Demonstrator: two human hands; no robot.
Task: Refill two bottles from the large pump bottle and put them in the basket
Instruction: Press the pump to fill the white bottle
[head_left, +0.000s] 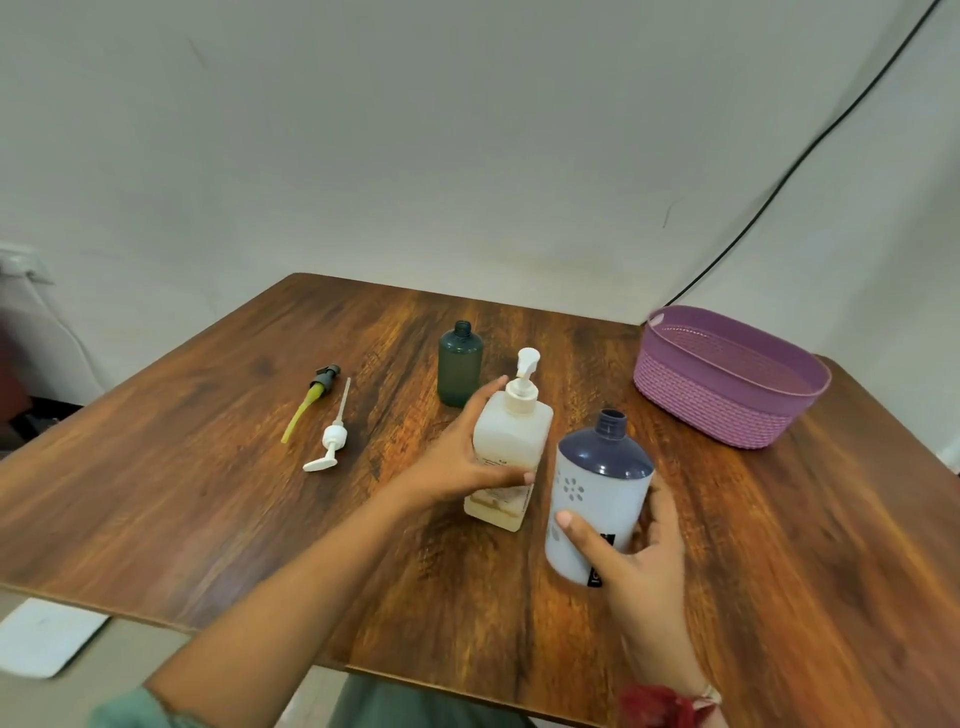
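Observation:
A large cream pump bottle (511, 447) stands upright mid-table with its white pump on. My left hand (462, 457) grips its left side, thumb across the front label. Just right of it is a white bottle with a dark blue shoulder and open neck (597, 488), which my right hand (634, 571) holds from below and behind, thumb on its front. A small dark green bottle (460, 364) stands uncapped behind the pump bottle. The purple woven basket (727, 410) sits at the right rear with nothing visible in it.
Two loose pump heads lie on the left of the wooden table (208, 493): a dark one with a yellowish tube (311, 397) and a white one (332, 439). A black cable (779, 182) runs down the wall behind the basket.

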